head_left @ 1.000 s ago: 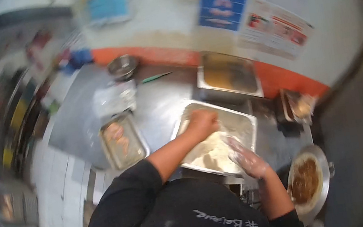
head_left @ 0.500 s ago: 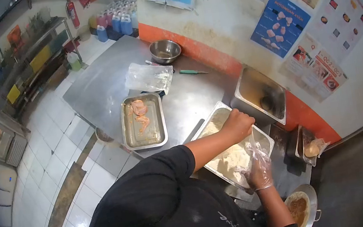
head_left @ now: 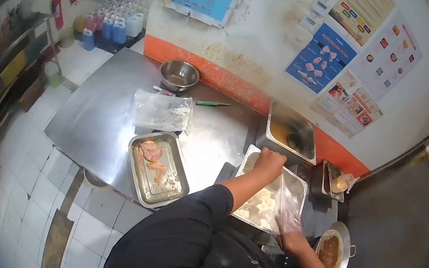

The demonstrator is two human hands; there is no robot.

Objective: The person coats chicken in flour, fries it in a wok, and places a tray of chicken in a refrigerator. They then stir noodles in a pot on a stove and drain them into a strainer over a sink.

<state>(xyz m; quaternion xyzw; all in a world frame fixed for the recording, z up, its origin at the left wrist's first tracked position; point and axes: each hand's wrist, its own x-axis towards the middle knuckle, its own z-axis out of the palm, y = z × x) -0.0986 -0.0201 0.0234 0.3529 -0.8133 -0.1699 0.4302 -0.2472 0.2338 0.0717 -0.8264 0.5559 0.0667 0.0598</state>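
My left hand (head_left: pixel 270 164) is bare and closed over the far part of a steel pan (head_left: pixel 301 187) of white flour (head_left: pixel 261 207). A clear plastic glove (head_left: pixel 288 200) stretches from near its fingers down to my right hand (head_left: pixel 287 228). The left fingers appear to pinch the glove's far end. My right hand is inside the glove's lower part, over the pan's near right side; its fingers are blurred by motion and plastic.
A steel tray (head_left: pixel 181 166) holds raw chicken pieces (head_left: pixel 152 151). Behind it lie a plastic bag (head_left: pixel 162 111), a green-handled knife (head_left: pixel 210 103) and a steel bowl (head_left: pixel 179 75). A deep steel container (head_left: pixel 301 121) stands by the wall; a pan of brown oil (head_left: pixel 330 252) is at right.
The glove has slid up along my right hand, its cuff now nearer the fingers and its far part more stretched out. The whole view has shifted as the head turned.
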